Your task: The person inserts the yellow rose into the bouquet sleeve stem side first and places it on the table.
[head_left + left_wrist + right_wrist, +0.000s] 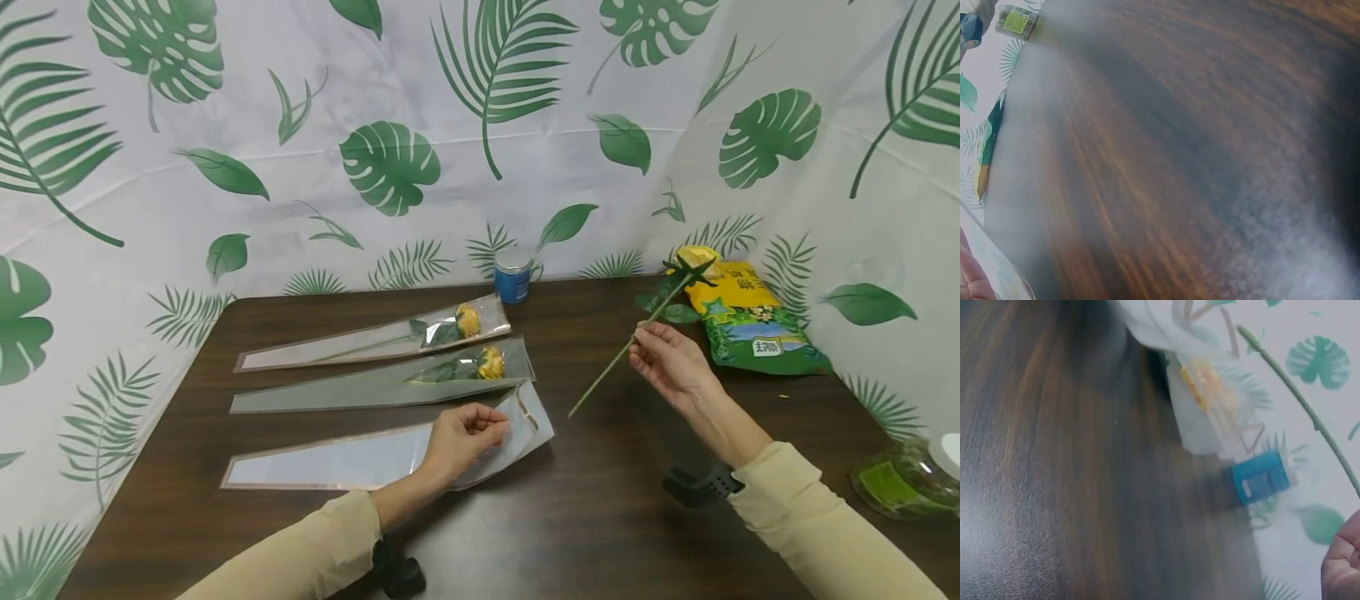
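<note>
In the head view, my right hand [671, 362] pinches the green stem of a yellow rose [697, 260], bloom up and stem slanting down to the left. The stem's cut end shows in the right wrist view, beside part of the right hand [1342, 562]. My left hand [467, 437] pinches a clear-fronted flower sleeve [322, 458] near its wide right end, which is lifted off the table. Its narrow end lies to the left. Only a bit of the left hand [971, 278] shows in the left wrist view, beside the sleeve's edge.
Behind the held sleeve lie two sleeves, a grey-green one [300, 400] and a pinkish-edged one [262, 358], each with a yellow rose inside. A blue jar [512, 279] stands at the back. A yellow-green bag [757, 325] and a lidded jar [903, 483] are on the right.
</note>
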### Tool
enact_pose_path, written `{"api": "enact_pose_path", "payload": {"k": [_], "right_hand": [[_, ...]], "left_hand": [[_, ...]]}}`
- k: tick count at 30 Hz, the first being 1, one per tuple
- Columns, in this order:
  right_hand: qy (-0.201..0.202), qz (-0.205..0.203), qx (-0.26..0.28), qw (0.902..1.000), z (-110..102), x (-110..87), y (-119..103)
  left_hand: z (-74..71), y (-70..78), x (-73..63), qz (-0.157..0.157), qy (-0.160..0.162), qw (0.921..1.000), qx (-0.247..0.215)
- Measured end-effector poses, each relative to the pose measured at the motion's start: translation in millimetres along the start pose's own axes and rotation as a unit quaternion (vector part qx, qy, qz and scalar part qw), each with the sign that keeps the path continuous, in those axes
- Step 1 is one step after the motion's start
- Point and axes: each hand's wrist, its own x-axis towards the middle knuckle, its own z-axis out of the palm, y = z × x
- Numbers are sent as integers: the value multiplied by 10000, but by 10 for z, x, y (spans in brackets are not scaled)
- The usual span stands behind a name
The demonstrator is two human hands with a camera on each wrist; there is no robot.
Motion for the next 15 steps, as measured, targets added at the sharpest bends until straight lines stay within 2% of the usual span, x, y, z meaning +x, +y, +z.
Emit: {"api": "enact_pose_path", "payload": {"k": [6,12,15], "right_hand": [[10,-859,-307,9958,192,-62,70],[143,-1133,-1033,9881,291,-86,197],[185,-1126,-1340,9844,317,-95,265]], "left_hand": [[17,13,11,141,10,9999,62],[27,34,13,149,85,9998,129],[23,137,-8,218,101,9996,158]]}}
